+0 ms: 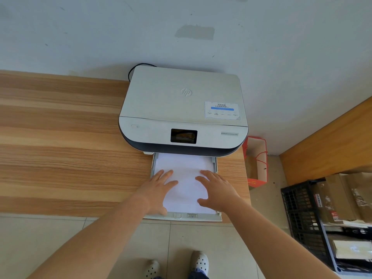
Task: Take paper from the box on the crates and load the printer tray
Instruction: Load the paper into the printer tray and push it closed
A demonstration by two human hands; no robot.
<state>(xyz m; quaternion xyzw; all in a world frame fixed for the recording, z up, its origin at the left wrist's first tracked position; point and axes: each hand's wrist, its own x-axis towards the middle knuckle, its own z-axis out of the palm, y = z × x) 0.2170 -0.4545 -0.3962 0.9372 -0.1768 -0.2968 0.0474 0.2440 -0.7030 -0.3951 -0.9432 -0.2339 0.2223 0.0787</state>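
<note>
A white printer (pixel 182 109) stands on the right end of a wooden desk (pixel 60 148), against the wall. Its paper tray (pixel 218 217) is pulled out toward me past the desk edge. A stack of white paper (pixel 186 182) lies in the tray. My left hand (pixel 159 190) rests flat on the left side of the paper, fingers spread. My right hand (pixel 216 189) lies flat on the right side, fingers apart. Neither hand grips anything. A brown cardboard box (pixel 340 196) sits on black crates (pixel 302 214) at the right.
A red and white paper bag (pixel 256 162) stands on the floor between desk and crates. A wooden panel (pixel 330 141) runs along the right wall. A black cable (pixel 132 70) loops behind the printer. My feet in white clogs (pixel 199 262) stand on the tiled floor below.
</note>
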